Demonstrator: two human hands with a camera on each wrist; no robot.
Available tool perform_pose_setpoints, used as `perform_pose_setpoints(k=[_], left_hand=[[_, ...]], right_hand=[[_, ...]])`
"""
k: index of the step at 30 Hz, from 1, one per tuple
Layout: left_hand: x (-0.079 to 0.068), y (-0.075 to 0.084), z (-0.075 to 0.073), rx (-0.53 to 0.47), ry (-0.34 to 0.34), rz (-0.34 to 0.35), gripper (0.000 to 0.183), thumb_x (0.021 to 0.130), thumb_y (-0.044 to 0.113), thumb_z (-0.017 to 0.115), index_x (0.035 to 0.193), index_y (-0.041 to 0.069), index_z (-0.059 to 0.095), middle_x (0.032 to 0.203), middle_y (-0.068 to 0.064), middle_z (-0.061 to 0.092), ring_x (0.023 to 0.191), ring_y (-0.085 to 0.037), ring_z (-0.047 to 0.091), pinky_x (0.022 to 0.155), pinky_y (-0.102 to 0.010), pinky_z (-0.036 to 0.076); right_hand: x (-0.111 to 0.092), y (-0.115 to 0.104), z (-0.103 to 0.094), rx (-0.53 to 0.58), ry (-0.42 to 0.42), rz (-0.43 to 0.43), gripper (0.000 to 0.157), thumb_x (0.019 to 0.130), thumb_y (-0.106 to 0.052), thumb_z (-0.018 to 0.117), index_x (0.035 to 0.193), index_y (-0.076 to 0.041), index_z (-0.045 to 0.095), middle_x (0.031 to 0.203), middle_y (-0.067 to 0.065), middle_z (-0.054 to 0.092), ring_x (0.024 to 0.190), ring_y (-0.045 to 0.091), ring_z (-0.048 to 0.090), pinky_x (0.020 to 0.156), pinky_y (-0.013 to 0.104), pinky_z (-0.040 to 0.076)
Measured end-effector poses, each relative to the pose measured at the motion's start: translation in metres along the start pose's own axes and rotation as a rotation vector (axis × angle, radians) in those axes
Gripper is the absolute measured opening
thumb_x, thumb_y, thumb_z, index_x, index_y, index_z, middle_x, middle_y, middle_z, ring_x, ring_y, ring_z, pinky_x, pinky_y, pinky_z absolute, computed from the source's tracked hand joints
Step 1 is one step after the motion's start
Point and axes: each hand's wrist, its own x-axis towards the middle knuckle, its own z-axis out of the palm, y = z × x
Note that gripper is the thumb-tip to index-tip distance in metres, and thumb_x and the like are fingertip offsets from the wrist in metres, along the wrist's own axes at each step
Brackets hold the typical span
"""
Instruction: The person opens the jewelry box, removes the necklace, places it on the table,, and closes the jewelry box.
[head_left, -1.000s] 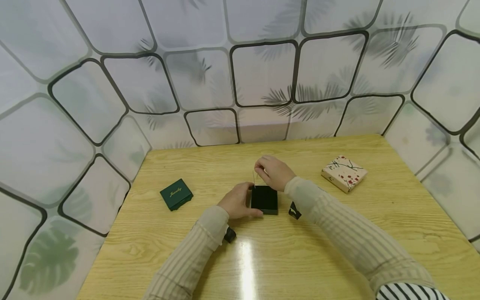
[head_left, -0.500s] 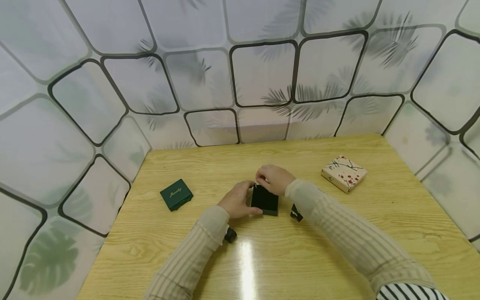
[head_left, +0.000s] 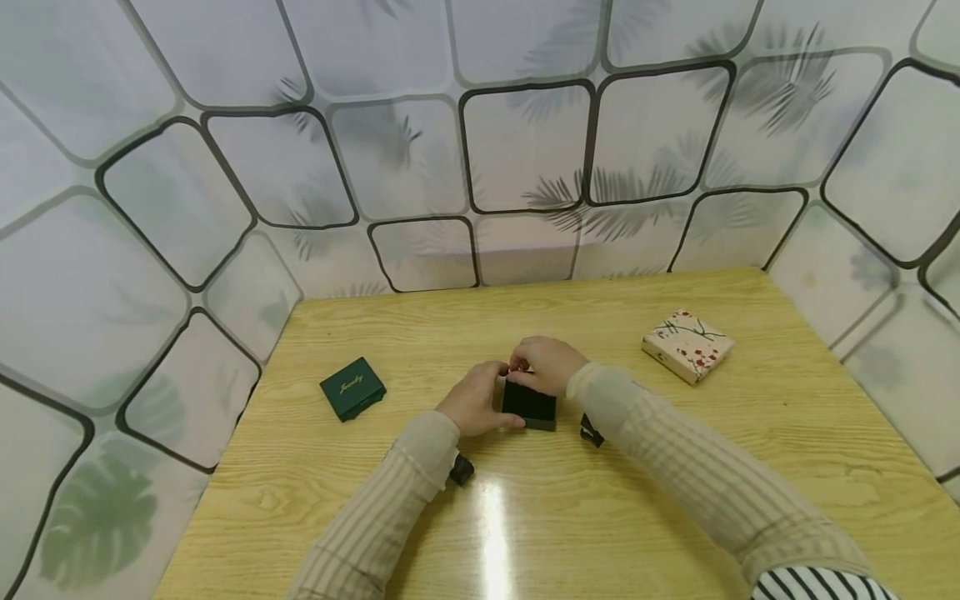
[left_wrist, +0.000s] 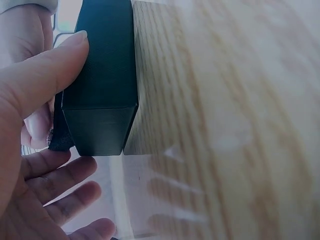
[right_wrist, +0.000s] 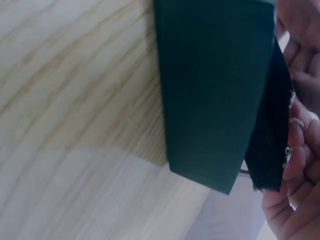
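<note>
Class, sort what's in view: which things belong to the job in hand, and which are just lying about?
Job in hand:
green box, open
black pad
chain

Lying about:
"Jewelry" piece, perhaps the box's lid
floral box

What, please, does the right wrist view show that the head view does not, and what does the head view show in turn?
Only the right wrist view clearly shows a silvery chain at the edge of a dark pad sticking out past the wall of the open green box.

Only the head view shows the green piece lettered "Jewelry" and the flowered box.

Both share the open green box, the wooden table and fingers at the box.
</note>
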Motion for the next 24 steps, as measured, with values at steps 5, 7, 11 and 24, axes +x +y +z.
perform_pose_setpoints(k=[5,7,11,24], left_hand=[[-0.0004,0.0005,-0.0003,-0.002,-0.001,-0.007,0.088,0.078,0.048,0.077,0.144,0.008,0.035,0.142,-0.009,0.042,0.130,-0.023,0.040,0.104,-0.037,0.039],[-0.0004,0.0003,-0.0004,-0.003,-0.004,-0.009,0.089,0.078,0.049,0.077,0.144,0.008,0.034,0.143,-0.009,0.042,0.131,-0.024,0.040,0.104,-0.037,0.039],[-0.0007,0.0004,-0.0004,0.006,-0.004,-0.013,0.089,0.077,0.050,0.076,0.143,0.007,0.035,0.142,-0.010,0.042,0.130,-0.024,0.041,0.103,-0.038,0.040],[-0.0029,0.0018,-0.0010,-0.009,0.006,-0.015,0.076,0.079,0.046,0.076,0.134,0.006,0.043,0.133,-0.009,0.049,0.119,-0.023,0.049,0.100,-0.038,0.043]], right_hand=[[0.0019,-0.0025,0.0020,-0.037,0.027,0.010,0.011,0.093,-0.023,0.066,0.095,-0.013,0.071,0.089,-0.003,0.064,0.079,0.011,0.059,0.074,0.030,0.052],[0.0025,-0.0031,0.0022,-0.045,0.023,0.020,0.010,0.094,-0.021,0.064,0.095,-0.014,0.071,0.089,-0.003,0.064,0.078,0.011,0.059,0.074,0.029,0.052],[0.0020,-0.0041,-0.0009,-0.006,-0.002,0.043,0.011,0.096,-0.021,0.062,0.095,-0.014,0.069,0.089,-0.003,0.063,0.078,0.011,0.058,0.074,0.030,0.051],[0.0017,-0.0027,0.0012,0.068,0.019,0.020,0.009,0.096,-0.020,0.061,0.094,-0.013,0.066,0.089,-0.002,0.061,0.079,0.012,0.057,0.075,0.033,0.051]])
